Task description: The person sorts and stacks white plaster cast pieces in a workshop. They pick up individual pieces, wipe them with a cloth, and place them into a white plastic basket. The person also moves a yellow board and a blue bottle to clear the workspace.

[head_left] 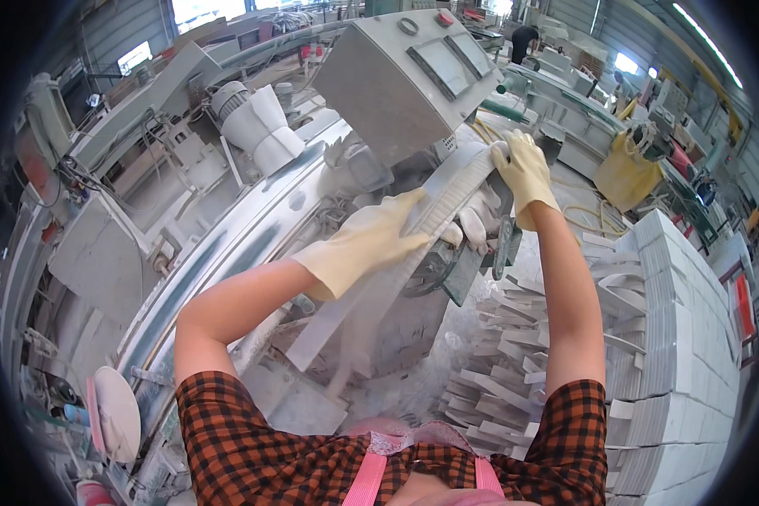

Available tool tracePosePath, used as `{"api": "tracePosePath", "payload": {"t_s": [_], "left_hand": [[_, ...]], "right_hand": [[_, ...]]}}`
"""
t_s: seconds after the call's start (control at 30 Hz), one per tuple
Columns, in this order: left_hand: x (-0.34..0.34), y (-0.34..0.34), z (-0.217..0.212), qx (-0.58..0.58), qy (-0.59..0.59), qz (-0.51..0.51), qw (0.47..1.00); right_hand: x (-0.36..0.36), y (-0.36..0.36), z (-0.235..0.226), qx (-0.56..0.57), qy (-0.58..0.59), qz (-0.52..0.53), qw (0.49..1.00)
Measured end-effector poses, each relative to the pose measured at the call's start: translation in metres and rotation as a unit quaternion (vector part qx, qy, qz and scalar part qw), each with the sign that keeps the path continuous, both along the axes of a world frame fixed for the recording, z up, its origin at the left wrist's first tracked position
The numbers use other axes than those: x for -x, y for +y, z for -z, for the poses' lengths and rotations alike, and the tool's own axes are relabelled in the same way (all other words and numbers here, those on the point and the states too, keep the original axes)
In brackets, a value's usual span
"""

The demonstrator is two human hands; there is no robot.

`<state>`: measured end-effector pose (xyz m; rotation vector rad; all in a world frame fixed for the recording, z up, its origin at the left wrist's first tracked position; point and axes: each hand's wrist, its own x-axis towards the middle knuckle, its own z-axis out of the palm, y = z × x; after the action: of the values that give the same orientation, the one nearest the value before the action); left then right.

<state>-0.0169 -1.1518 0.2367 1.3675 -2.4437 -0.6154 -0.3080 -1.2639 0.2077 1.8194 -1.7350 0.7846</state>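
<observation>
Both my hands wear cream rubber gloves and hold a long, pale, flat strip (460, 187) that slants across the machine in front of me. It looks like stone or tile, with a ribbed face; its near end is blurred. My left hand (373, 238) grips it near the middle, with the thumb and fingers at the strip's edges. At its far upper end, my right hand (524, 173) is closed over the strip. Dusty whitish gloves (474, 221) lie just beneath the strip, beside a green metal bracket (462, 274).
A grey control box (405, 84) stands just beyond my hands. A long dusty machine bed (236, 244) curves along the left. Many loose pale strips (502, 346) lie at lower right, beside stacked strips (691, 337). A yellow bulk bag (626, 173) and a distant person (524, 42) are farther back.
</observation>
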Motion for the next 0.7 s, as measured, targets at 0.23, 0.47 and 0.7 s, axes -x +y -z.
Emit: {"api": "tracePosePath", "payload": {"t_s": [0.23,0.47,0.7], "left_hand": [[-0.029,0.025,0.015,0.074,-0.057,-0.009,0.996],[-0.049,0.063,0.034,0.167,-0.073,-0.001,0.983],[-0.068,0.091,0.069,0.235,-0.122,-0.034,0.964]], "right_hand": [[0.013,0.0,0.009,0.061,-0.093,-0.053,0.992],[0.031,0.131,-0.009,0.167,-0.341,-0.174,0.909],[-0.004,0.335,0.047,0.181,-0.564,-0.112,0.798]]}}
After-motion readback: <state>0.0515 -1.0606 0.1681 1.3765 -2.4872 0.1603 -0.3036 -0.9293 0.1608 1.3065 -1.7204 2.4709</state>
